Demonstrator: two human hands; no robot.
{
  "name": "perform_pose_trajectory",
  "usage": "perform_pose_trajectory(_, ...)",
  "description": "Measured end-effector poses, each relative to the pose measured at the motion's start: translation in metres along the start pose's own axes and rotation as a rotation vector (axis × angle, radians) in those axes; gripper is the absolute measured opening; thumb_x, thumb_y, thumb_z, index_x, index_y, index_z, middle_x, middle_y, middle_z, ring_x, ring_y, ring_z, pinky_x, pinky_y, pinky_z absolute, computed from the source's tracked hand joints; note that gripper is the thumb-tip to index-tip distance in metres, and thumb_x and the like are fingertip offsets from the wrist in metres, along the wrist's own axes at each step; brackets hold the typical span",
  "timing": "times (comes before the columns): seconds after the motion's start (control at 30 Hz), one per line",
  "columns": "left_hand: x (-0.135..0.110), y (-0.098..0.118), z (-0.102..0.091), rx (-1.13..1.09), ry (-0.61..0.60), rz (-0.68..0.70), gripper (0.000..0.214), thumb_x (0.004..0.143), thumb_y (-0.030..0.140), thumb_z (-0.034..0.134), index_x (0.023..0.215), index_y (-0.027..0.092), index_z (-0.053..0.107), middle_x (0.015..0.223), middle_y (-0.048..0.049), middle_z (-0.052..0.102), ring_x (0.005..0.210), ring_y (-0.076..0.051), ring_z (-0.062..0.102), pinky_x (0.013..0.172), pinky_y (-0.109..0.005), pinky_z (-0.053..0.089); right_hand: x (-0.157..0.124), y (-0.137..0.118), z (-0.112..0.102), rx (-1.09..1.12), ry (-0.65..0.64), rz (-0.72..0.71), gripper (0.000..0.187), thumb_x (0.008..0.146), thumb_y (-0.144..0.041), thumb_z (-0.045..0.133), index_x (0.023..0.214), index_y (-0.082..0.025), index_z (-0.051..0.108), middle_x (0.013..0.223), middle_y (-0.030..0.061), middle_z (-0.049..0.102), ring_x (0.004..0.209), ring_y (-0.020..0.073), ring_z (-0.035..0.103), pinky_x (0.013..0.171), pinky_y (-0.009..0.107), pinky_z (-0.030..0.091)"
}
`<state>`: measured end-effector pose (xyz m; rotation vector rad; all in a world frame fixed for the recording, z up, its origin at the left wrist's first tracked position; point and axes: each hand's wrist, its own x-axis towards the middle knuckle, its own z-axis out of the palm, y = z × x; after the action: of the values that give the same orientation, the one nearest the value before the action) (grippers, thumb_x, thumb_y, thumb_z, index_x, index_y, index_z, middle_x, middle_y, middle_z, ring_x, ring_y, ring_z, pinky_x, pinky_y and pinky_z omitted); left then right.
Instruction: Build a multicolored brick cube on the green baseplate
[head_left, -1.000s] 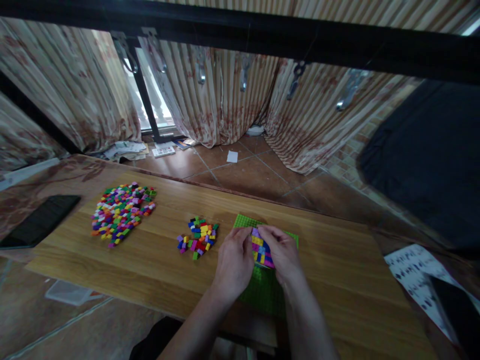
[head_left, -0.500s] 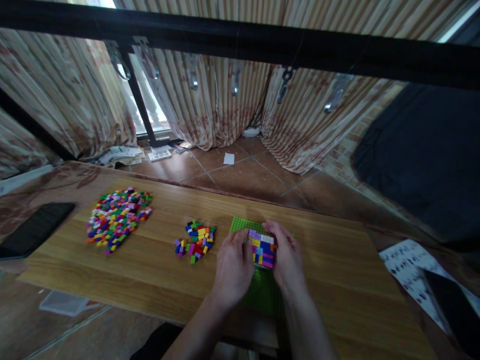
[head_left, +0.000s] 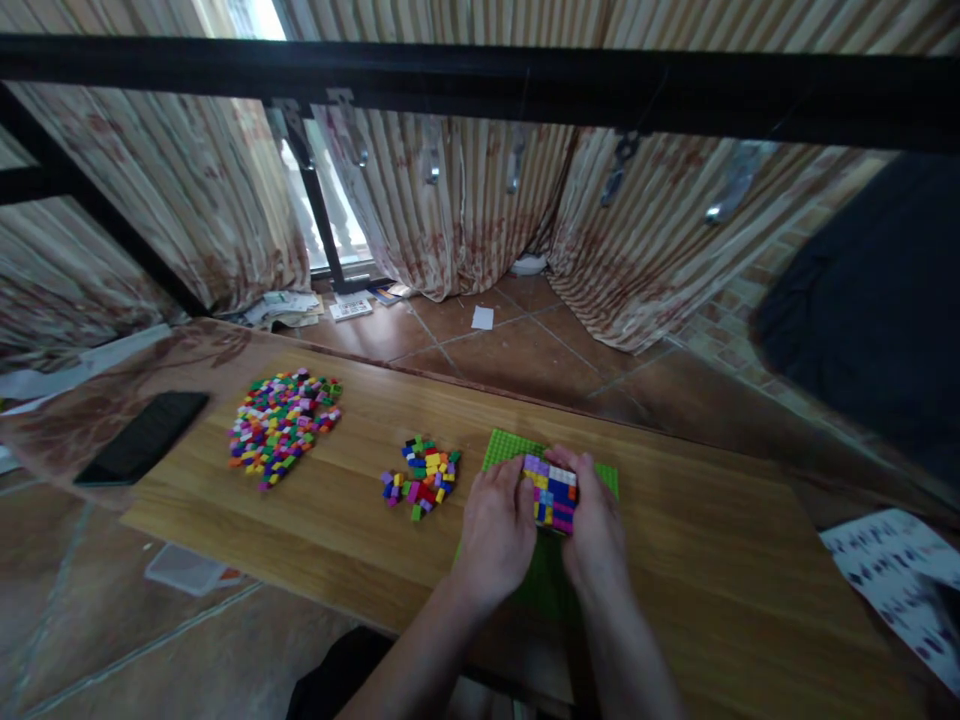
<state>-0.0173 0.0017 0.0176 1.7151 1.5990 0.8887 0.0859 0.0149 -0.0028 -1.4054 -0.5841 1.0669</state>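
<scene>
A block of joined toy bricks point(head_left: 553, 492) in purple, yellow, white, blue and magenta sits over the green baseplate point(head_left: 519, 446). My left hand point(head_left: 496, 525) is closed along its left side, thumb against the bricks. From the right, my right hand point(head_left: 596, 522) grips the opposite side with its fingers curled round the edge. Both hands and the brick block cover much of the baseplate. To the left of my left hand lies a small group of loose bricks point(head_left: 424, 478) in mixed colours.
Farther left on the wooden table point(head_left: 360, 420) is a larger pile of bricks point(head_left: 281, 422). A black phone-like slab point(head_left: 142, 438) lies beyond the table's left end. Printed paper point(head_left: 896, 575) rests at the right. A clear plastic tray point(head_left: 182, 570) is on the floor.
The view has swung left, so the whole scene sits farther right in the picture. Both hands keep their hold on the brick block.
</scene>
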Motion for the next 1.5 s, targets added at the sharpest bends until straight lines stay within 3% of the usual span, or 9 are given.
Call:
perform_pose_trajectory(0.2,0.009,-0.011,-0.015,-0.059,0.053,-0.029,0.033,0.093,0.021,0.043,0.117,0.016,0.066,0.115,-0.0102,0.071,0.107,-0.02,0.065,0.098,-0.032,0.05,0.007,-0.002,-0.002,0.102,0.02,0.078,0.048,0.076,-0.064,0.062,0.092,-0.02,0.074,0.099,0.0026,0.074,0.089,0.0175,0.067,0.069,0.026,0.052)
perform_pose_trajectory(0.4,0.032,-0.055,-0.065,0.055,0.292,-0.227,0.033,0.087,0.015,0.049,0.114,0.015,0.068,0.109,-0.0089,0.072,0.096,-0.017,0.067,0.087,-0.028,0.051,0.015,0.0,-0.01,0.131,0.067,0.053,0.041,0.081,-0.057,0.061,0.09,-0.019,0.074,0.091,0.0022,0.075,0.088,0.0149,0.067,0.073,0.024,0.051)
perform_pose_trajectory(0.47,0.037,-0.066,-0.084,0.148,0.295,-0.286,0.036,0.087,0.016,0.048,0.118,0.013,0.066,0.11,-0.0103,0.072,0.093,-0.017,0.068,0.084,-0.026,0.051,0.017,0.0,-0.012,0.125,0.07,0.041,0.039,0.082,-0.055,0.061,0.089,-0.018,0.073,0.088,0.0019,0.075,0.085,0.0142,0.067,0.072,0.023,0.05)
perform_pose_trajectory(0.6,0.037,-0.075,-0.106,0.37,0.12,-0.353,0.034,0.086,0.015,0.048,0.112,0.015,0.07,0.1,-0.0101,0.074,0.087,-0.018,0.067,0.076,-0.025,0.048,0.017,-0.002,-0.013,0.141,0.071,0.023,0.035,0.083,-0.052,0.062,0.084,-0.018,0.072,0.082,0.0013,0.075,0.083,0.0132,0.068,0.074,0.023,0.051)
perform_pose_trajectory(0.8,0.028,-0.073,-0.107,0.424,0.015,-0.314,0.029,0.077,0.011,0.055,0.096,0.019,0.075,0.09,-0.0062,0.075,0.08,-0.018,0.066,0.072,-0.025,0.045,0.014,-0.005,-0.01,0.162,0.082,0.032,0.025,0.082,-0.042,0.066,0.081,-0.018,0.072,0.078,-0.0005,0.075,0.079,0.0108,0.068,0.071,0.02,0.051)
perform_pose_trajectory(0.97,0.025,-0.074,-0.103,0.521,-0.027,-0.285,0.034,0.077,0.013,0.054,0.101,0.024,0.075,0.094,-0.006,0.074,0.09,-0.02,0.066,0.077,-0.027,0.046,0.015,-0.007,-0.01,0.153,0.097,0.064,0.023,0.085,-0.037,0.061,0.081,-0.018,0.073,0.077,-0.0008,0.074,0.076,0.009,0.067,0.068,0.018,0.051)
perform_pose_trajectory(1.13,0.025,-0.074,-0.098,0.564,-0.035,-0.294,0.037,0.077,0.013,0.052,0.103,0.026,0.074,0.101,-0.0062,0.073,0.101,-0.021,0.065,0.085,-0.028,0.047,0.017,-0.007,-0.012,0.151,0.095,0.057,0.022,0.085,-0.036,0.062,0.081,-0.018,0.073,0.078,-0.0006,0.074,0.076,0.0092,0.067,0.066,0.018,0.051)
perform_pose_trajectory(1.5,0.025,-0.072,-0.101,0.584,0.034,-0.31,0.031,0.079,0.015,0.051,0.096,0.025,0.075,0.098,-0.0065,0.071,0.096,-0.021,0.065,0.08,-0.027,0.047,0.017,-0.008,-0.012,0.149,0.094,0.056,0.02,0.086,-0.032,0.061,0.081,-0.017,0.073,0.077,0.0007,0.074,0.075,0.01,0.068,0.067,0.019,0.052)
